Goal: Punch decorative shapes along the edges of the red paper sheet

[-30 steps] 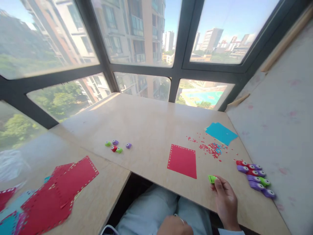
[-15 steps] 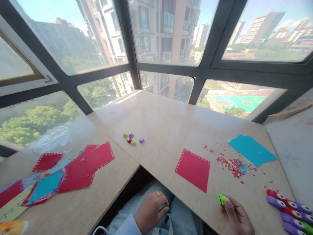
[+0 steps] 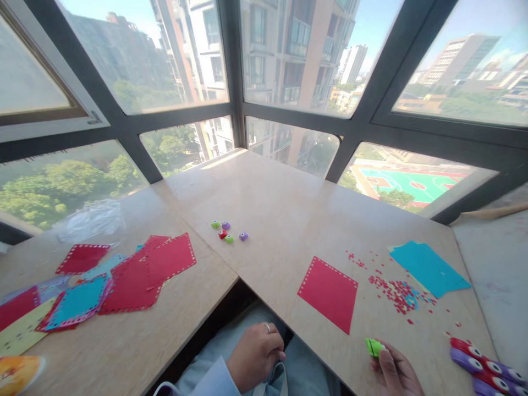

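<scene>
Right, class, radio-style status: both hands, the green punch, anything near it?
Right hand fingertips on green punch, grip unclear. Left hand curled in lap, off table. Red sheet lies beside punch, apart; red confetti beyond.

I see a pale wooden table [image 3: 280, 209] filling the middle of the frame, with a second tabletop [image 3: 136, 341] at lower left. On the first lie a red sheet [image 3: 329, 293], a blue sheet [image 3: 429, 268] at right, red confetti [image 3: 391, 289] between them, five tiny punches [image 3: 227, 232] centrally, and larger punches [image 3: 482, 368] at lower right. The left top carries a heap of punched sheets [image 3: 124, 275] and crumpled plastic [image 3: 91, 221].
</scene>
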Demonstrator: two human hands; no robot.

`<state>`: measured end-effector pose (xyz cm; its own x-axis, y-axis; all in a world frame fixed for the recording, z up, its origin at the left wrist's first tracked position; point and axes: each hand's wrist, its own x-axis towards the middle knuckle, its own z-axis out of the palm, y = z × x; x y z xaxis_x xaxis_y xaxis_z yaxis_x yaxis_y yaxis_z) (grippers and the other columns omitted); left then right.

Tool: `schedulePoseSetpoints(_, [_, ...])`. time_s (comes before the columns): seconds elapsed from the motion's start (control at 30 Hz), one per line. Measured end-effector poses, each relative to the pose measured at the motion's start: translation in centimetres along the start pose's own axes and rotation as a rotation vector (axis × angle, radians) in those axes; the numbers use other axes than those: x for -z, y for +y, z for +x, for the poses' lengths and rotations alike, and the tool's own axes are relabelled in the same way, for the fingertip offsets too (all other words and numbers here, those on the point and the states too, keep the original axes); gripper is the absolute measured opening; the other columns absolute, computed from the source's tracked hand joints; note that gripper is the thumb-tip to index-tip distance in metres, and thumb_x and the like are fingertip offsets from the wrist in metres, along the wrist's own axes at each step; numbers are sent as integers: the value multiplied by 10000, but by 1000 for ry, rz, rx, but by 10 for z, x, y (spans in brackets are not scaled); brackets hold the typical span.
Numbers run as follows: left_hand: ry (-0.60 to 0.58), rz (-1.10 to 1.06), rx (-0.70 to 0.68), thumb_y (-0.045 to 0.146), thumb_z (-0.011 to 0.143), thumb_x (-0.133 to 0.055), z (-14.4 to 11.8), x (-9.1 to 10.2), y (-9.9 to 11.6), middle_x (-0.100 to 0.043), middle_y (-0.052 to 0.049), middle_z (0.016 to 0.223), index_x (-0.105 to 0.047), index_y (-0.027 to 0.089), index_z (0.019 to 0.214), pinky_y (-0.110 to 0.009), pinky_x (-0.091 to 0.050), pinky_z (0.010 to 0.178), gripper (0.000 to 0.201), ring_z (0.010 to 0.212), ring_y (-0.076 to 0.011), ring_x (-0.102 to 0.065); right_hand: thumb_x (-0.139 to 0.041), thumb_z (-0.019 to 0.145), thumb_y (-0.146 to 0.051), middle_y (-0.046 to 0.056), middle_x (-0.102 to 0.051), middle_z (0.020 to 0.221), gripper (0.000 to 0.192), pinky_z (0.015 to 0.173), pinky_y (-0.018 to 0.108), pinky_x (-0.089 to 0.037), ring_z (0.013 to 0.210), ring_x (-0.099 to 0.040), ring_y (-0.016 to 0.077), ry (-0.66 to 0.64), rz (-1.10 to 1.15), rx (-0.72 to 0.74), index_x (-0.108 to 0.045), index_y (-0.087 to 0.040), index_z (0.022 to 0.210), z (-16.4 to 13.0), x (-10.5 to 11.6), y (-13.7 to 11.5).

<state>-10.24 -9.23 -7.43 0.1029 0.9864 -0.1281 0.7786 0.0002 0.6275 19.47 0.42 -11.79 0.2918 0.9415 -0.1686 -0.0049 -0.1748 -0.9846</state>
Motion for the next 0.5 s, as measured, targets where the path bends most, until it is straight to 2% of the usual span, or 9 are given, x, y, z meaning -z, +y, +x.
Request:
schedulePoseSetpoints(0.1, [-15,1,-48,120,830,-647,-2,0,-5,-671,6,858,-668,201,777,-249,-353,681,100,805,-110,-584,-804,642,-591,39,-683,854,616,599,244,-499,685,-578,129,36,56,-34,-645,-121,1008,-7,-13,-12])
schedulePoseSetpoints(0.17, [-10,-2,-59,90,828,-610,-6,3,-7,-669,-5,850,-658,194,785,-248,-371,681,122,806,-125,-593,-831,624,-569,28,-675,871,598,619,240,-499,700,-579,122,80,191,-94,-640,-142,997,-16,-27,-22])
schedulePoseSetpoints(0.3, [-21,-28,-81,93,866,-500,-16,11,-18,-663,-25,828,-638,193,782,-250,-439,681,190,774,-148,-609,-821,695,-487,-6,-633,810,417,568,239,-462,629,-539,98,50,466,-159,-633,-185,913,-43,-62,-40])
schedulePoseSetpoints(0.4, [-52,-101,-194,121,893,-464,-23,15,-33,-675,-27,858,-645,206,800,-227,-498,716,220,805,-142,-636,-824,718,-447,-12,-616,781,350,550,230,-447,635,-533,97,10,694,-228,-627,-197,865,-65,-86,-52])
schedulePoseSetpoints(0.5, [-79,-171,-314,209,905,-523,-27,13,-48,-692,-38,965,-655,208,786,-216,-537,791,178,882,-139,-664,-848,708,-379,-27,-603,770,318,556,216,-450,643,-538,92,-25,915,-335,-616,-207,840,-82,-104,-64])
